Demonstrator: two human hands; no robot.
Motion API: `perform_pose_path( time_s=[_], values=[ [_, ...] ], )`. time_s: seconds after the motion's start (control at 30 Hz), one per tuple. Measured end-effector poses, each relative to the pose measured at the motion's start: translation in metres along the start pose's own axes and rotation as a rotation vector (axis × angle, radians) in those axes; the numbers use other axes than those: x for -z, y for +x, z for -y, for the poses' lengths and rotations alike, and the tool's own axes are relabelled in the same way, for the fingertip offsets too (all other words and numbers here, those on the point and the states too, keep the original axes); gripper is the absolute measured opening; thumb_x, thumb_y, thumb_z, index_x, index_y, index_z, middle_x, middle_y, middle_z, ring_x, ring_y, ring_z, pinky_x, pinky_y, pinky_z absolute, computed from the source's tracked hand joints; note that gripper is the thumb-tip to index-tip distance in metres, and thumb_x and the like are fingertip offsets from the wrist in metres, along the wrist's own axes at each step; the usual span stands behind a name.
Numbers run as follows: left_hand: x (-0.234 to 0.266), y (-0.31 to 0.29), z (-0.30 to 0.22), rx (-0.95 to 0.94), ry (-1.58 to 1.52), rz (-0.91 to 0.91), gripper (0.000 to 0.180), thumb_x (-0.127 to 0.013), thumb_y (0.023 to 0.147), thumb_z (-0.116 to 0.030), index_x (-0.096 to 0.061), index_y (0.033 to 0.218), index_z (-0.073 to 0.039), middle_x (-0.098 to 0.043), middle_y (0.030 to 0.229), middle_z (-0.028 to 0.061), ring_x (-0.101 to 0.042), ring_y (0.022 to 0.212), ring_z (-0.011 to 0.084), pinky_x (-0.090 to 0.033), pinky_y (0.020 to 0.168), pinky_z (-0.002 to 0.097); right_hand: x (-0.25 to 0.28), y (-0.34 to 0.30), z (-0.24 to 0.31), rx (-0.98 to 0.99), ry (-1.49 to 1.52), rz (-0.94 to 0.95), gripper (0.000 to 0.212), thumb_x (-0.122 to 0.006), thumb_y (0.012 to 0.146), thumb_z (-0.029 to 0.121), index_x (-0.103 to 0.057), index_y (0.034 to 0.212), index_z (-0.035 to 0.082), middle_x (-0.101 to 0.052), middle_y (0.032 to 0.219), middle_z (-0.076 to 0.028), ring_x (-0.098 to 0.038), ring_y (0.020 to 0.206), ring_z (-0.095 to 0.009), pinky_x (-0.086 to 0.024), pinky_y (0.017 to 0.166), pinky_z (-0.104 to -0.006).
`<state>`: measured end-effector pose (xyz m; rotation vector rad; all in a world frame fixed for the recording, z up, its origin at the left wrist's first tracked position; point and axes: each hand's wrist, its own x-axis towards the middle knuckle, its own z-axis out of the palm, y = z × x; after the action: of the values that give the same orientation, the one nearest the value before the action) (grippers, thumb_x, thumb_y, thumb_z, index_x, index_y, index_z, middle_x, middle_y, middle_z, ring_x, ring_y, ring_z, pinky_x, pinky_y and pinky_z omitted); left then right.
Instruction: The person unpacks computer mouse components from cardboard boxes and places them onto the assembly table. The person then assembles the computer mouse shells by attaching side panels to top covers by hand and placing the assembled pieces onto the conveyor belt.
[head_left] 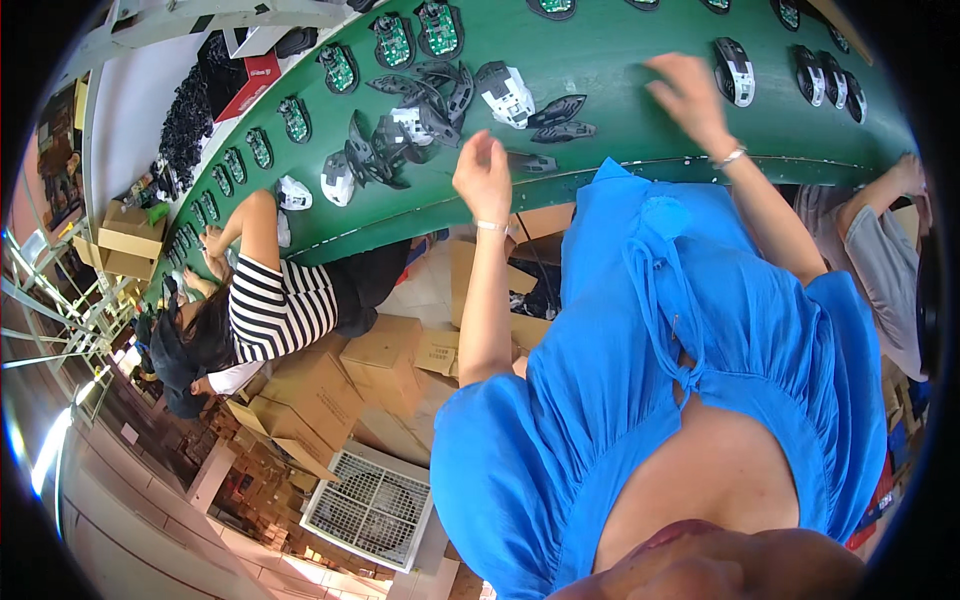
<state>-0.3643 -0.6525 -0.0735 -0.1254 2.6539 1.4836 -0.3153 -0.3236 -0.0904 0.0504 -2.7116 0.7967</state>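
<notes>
My left hand [483,180] hovers over the near edge of the green work belt [610,90]. Its fingers are curled together, and what they hold, if anything, is hidden. Beside it lie a white-and-black mouse shell [506,95] and dark curved shell pieces [562,112]. To its left spreads a loose heap of black mouse shells [375,150], with a white shell [338,178] at its side. My right hand [690,100] is above the belt, fingers apart and holding nothing. Just right of it sits a computer mouse [735,72] with a white-and-black top.
Mouse bases with green circuit boards [392,42] line the belt's far side. More mice [822,76] stand farther right. A co-worker in a striped top [285,310] works at left; another person's grey sleeve [885,250] shows at right. Cardboard boxes [310,390] and a fan [370,508] are behind.
</notes>
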Motion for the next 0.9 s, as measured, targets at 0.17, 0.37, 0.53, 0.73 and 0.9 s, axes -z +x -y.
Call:
perform_pose_path(
  time_s=[0.17,0.37,0.53,0.73,0.9],
  values=[
    [-0.06,0.05,-0.048,0.146,0.768,0.07,0.059,-0.072,0.071,-0.043,-0.045,0.098,0.003,-0.058,0.098,0.0205,-0.062,0.085,0.0376,-0.051,0.071,0.0455,-0.07,0.022,0.061,0.398,0.065,0.347,0.031,-0.058,0.072,0.005,-0.062,0.103,0.007,-0.057,0.106,-0.003,-0.051,0.102,-0.02,-0.042,0.086,-0.0322],
    [-0.079,0.075,-0.036,0.135,0.852,0.08,0.076,-0.078,0.062,-0.047,-0.04,0.102,0.005,-0.06,0.098,0.0205,-0.063,0.087,0.0362,-0.052,0.073,0.0431,-0.086,0.026,0.059,0.382,0.016,0.469,0.032,-0.057,0.075,0.009,-0.059,0.106,0.006,-0.056,0.105,-0.003,-0.05,0.101,-0.018,-0.042,0.085,-0.0318],
    [-0.052,0.086,-0.029,0.229,0.555,0.093,0.083,-0.078,0.06,-0.045,-0.046,0.114,0.01,-0.063,0.096,0.0227,-0.064,0.087,0.0344,-0.051,0.076,0.0416,-0.07,0.018,0.045,0.236,0.218,0.426,0.027,-0.054,0.081,0.01,-0.058,0.107,0.005,-0.056,0.097,-0.005,-0.051,0.095,-0.022,-0.044,0.082,-0.0341],
    [-0.02,0.052,-0.069,0.47,-1.023,0.351,0.039,-0.064,0.078,-0.025,-0.043,0.109,-0.014,-0.053,0.082,0.006,-0.055,0.085,0.0243,-0.047,0.07,0.0391,0.003,0.033,0.053,-0.326,0.818,0.262,0.027,-0.05,0.091,0.013,-0.054,0.115,0.004,-0.06,0.099,-0.003,-0.056,0.09,-0.011,-0.046,0.077,-0.0273],
    [-0.021,0.025,-0.102,0.29,-1.166,0.48,0.036,-0.056,0.085,-0.039,-0.045,0.109,-0.014,-0.057,0.085,0.0066,-0.054,0.075,0.0202,-0.045,0.063,0.0365,0.08,0.087,0.108,-0.347,1.224,0.188,0.024,-0.051,0.091,0.013,-0.059,0.111,0.003,-0.061,0.101,-0.004,-0.055,0.088,-0.006,-0.047,0.075,-0.0231]
  ],
)
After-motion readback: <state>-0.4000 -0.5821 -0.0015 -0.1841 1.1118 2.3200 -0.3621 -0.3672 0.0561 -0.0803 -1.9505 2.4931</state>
